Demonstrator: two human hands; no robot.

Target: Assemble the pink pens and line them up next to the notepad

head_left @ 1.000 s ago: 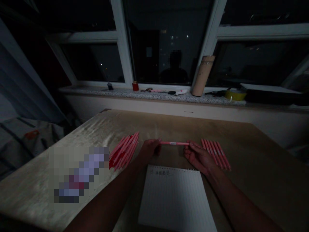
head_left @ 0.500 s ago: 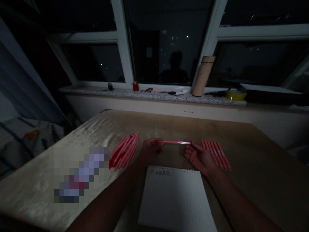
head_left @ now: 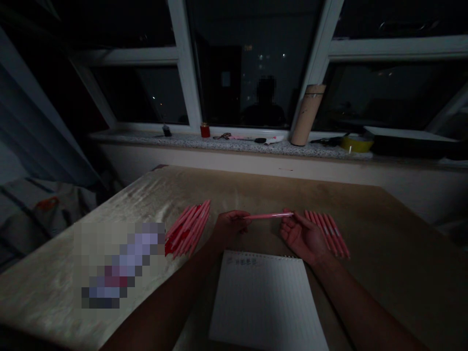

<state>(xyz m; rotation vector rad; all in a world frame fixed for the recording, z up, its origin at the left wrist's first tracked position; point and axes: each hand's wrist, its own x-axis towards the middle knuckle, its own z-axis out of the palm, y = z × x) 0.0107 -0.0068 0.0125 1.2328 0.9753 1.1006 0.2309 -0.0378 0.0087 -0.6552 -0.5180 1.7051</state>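
Note:
Between my two hands a pink pen (head_left: 268, 216) is held almost level above the table. My left hand (head_left: 232, 224) pinches its left end with closed fingers. At the other end, the thumb and finger of my right hand (head_left: 302, 236) close on the tip, palm turned up and the other fingers curled. Left of my left hand lies a loose pile of pink pens (head_left: 190, 226) on something red. Just right of my right hand, several pink pens (head_left: 329, 234) lie side by side in a row. Below the hands is a spiral notepad (head_left: 266, 302) with some handwriting at its top.
A blurred-out long object (head_left: 127, 263) lies on the table (head_left: 256, 185) at left. Along the windowsill (head_left: 183, 142) stand a red jar (head_left: 205, 130), a tall tan cylinder (head_left: 307, 117) and a yellow tape roll (head_left: 356, 144). A curtain (head_left: 32, 112) hangs at far left.
The held pen has shifted slightly to the right, its right end now a little higher than its left. Both hands have moved slightly right with it. The other pens and the notepad stay put.

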